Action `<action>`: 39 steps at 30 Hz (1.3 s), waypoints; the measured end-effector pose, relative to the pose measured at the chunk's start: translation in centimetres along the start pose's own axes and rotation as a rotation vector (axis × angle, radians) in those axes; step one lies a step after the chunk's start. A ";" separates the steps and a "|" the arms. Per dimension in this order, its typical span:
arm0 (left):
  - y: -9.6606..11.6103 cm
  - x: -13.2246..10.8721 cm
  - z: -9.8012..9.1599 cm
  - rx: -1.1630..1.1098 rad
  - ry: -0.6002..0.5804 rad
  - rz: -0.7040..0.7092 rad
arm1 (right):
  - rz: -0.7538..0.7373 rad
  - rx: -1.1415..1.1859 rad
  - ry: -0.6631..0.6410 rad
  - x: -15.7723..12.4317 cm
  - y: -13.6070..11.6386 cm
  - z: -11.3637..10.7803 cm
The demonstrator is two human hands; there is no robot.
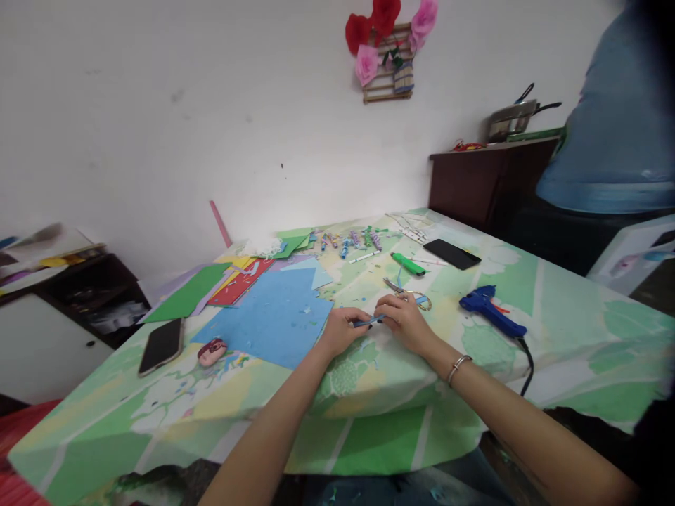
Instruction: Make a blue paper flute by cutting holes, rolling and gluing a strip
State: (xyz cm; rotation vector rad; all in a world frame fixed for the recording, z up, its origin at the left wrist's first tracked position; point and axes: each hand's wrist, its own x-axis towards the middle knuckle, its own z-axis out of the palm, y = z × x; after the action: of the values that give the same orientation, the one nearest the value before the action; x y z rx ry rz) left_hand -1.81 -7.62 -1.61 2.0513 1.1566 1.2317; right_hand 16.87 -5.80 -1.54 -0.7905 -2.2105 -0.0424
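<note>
Both my hands rest on the table near its front edge and pinch a thin blue paper strip (370, 321) between them. My left hand (342, 330) is closed on the strip's left end. My right hand (403, 320), with a bracelet at the wrist, is closed on the right end. A large blue paper sheet (268, 313) lies just left of my left hand. Scissors (408, 292) lie right behind my right hand.
A blue glue gun (490, 311) with its cord lies to the right. A green marker (407, 264), a black phone (452, 254) and several rolled paper pieces (351, 241) lie farther back. Green and red sheets (211, 288), another phone (161, 345) and a pink object (211, 351) lie left. A person in blue (616, 119) stands at right.
</note>
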 end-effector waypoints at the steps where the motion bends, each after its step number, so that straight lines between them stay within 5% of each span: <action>1: 0.1 0.0 0.0 0.002 -0.001 -0.005 | -0.001 -0.006 0.000 0.0 0.0 0.0; 20: 0.8 0.3 -0.3 -0.064 0.018 -0.040 | 0.087 0.040 0.045 0.2 0.0 0.0; 39: 0.9 0.1 0.0 -0.062 -0.018 -0.044 | 0.000 0.005 0.007 0.0 0.0 -0.2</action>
State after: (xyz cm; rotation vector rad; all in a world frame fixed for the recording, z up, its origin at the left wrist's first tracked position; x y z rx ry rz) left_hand -1.42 -8.01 -0.96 1.9776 1.1342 1.2105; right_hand 16.96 -5.87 -1.37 -0.7867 -2.2031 -0.0391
